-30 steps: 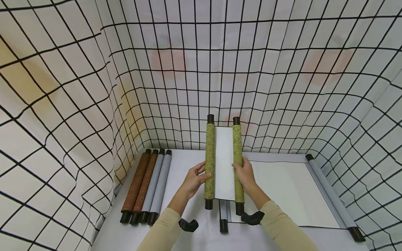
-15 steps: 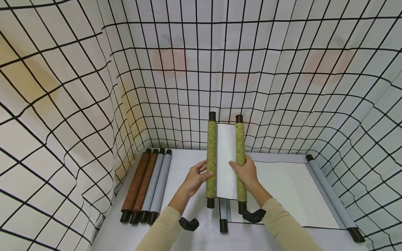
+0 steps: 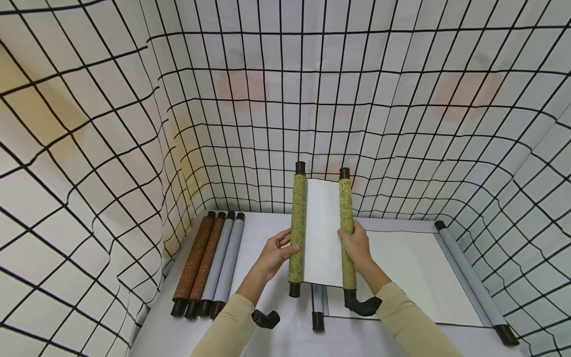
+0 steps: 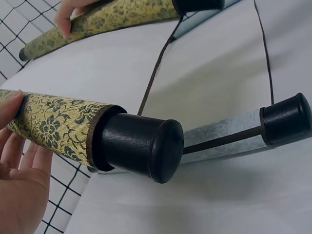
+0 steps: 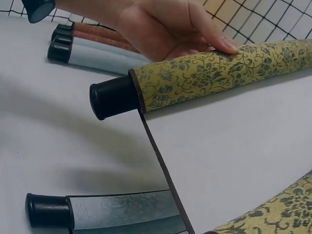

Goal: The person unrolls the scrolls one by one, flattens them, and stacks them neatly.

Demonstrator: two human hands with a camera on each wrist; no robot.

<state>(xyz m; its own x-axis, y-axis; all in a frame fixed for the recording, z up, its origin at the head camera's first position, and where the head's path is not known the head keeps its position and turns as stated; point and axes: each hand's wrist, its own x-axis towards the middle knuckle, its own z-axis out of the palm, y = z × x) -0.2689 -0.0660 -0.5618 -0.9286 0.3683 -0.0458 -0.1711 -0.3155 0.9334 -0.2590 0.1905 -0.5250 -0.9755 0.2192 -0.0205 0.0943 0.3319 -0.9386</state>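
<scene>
A yellow-green floral scroll [image 3: 322,233] with black end knobs is held up in front of me, partly unrolled, its white paper stretched between two rolls. My left hand [image 3: 277,254] grips the left roll [image 4: 53,122], thumb in front and fingers behind it. On the other side my right hand [image 3: 355,244] holds the right roll [image 3: 346,213], thumb over its front. In the left wrist view the left roll's black knob [image 4: 141,146] points toward the camera. Below the held scroll lies an unrolled pale blue scroll [image 3: 415,272], its left end partly hidden.
Two brown rolled scrolls [image 3: 195,263] and two pale blue rolled scrolls [image 3: 228,263] lie side by side at the table's left. The open scroll's right roller [image 3: 473,280] lies along the right edge. Black wire mesh [image 3: 276,124] surrounds the white table [image 3: 267,337] at back and sides.
The right hand has moved right with its roll, and the gap between the rolls is wider, showing more white paper. The left hand has stayed in nearly the same place.
</scene>
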